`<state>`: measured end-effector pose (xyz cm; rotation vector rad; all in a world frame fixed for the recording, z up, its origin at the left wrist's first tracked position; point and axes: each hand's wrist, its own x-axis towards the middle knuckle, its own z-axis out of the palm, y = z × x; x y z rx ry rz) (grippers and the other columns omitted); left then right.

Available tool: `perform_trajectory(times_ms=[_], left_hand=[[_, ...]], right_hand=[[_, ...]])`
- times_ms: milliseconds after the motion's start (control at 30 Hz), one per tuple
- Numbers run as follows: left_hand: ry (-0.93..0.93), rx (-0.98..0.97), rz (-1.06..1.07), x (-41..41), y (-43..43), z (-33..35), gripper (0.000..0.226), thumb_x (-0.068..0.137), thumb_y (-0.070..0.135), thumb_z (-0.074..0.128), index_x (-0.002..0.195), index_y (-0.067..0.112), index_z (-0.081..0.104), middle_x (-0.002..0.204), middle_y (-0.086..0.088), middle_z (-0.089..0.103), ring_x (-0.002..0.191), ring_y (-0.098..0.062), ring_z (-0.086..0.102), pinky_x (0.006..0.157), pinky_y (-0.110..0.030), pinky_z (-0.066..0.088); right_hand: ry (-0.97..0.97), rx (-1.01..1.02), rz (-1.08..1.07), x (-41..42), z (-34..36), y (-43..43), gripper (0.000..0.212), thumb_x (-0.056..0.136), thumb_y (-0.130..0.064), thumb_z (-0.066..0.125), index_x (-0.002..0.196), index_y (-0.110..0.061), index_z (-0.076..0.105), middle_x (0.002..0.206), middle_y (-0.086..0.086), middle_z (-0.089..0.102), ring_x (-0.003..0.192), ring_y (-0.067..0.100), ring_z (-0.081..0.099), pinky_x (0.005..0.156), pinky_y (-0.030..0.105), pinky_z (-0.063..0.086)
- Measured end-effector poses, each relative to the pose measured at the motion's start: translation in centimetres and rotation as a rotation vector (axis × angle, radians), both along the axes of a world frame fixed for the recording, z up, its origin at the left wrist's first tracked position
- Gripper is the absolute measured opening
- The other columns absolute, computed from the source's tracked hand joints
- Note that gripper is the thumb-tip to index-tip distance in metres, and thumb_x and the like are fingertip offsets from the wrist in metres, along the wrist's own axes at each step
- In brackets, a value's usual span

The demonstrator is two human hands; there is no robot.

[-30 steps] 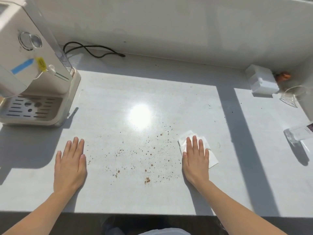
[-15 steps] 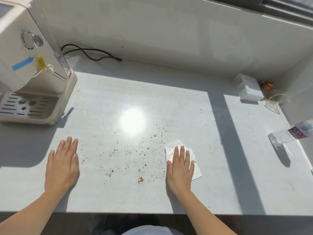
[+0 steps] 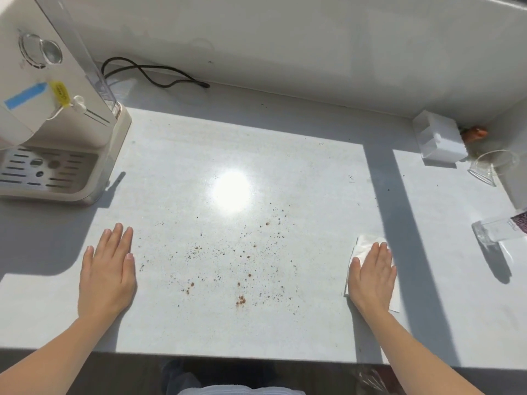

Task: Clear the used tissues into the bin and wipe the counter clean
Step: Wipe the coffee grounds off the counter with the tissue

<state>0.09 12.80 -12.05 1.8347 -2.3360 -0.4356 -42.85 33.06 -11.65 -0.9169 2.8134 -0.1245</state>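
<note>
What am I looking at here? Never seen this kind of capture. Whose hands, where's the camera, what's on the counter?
There is no robot: one wide-angle camera is worn on a person's head and looks down at their bare hands. The left hand lies flat on the white counter, holding nothing. The right hand presses flat on a white tissue. Between them lie brown crumbs. At the far left stands a drinks machine with a black cable behind it; on the right are a white box, a clear cup and a lying bottle. No bin is in view.
</note>
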Motion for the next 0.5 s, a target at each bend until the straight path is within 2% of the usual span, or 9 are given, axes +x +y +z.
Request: perform_trajectory(times_ms=[200, 500], left_hand=[[-0.014, 0.009, 0.003, 0.0, -0.1, -0.3, 0.06, 0.093, 0.031, 0.017, 0.15, 0.016, 0.026, 0.159, -0.001, 0.02, 0.148, -0.018, 0.013, 0.118, -0.043, 0.007], [-0.017, -0.001, -0.004, 0.3, -0.1, -0.5, 0.057, 0.095, 0.031, 0.016, 0.15, 0.018, 0.025, 0.159, 0.004, 0.018, 0.148, -0.014, 0.011, 0.119, -0.042, 0.006]], right_hand=[[-0.015, 0.001, 0.141, -1.6, 0.2, -7.2, 0.063, 0.099, -0.028, 0.031, 0.151, -0.002, 0.008, 0.162, 0.014, 0.005, 0.149, 0.027, 0.003, 0.12, 0.046, 0.005], [-0.058, 0.013, 0.662, 1.4, -0.5, -16.1, 0.064, 0.099, -0.035, 0.022, 0.152, -0.011, -0.002, 0.162, 0.003, -0.009, 0.148, 0.016, -0.012, 0.121, 0.039, -0.005]])
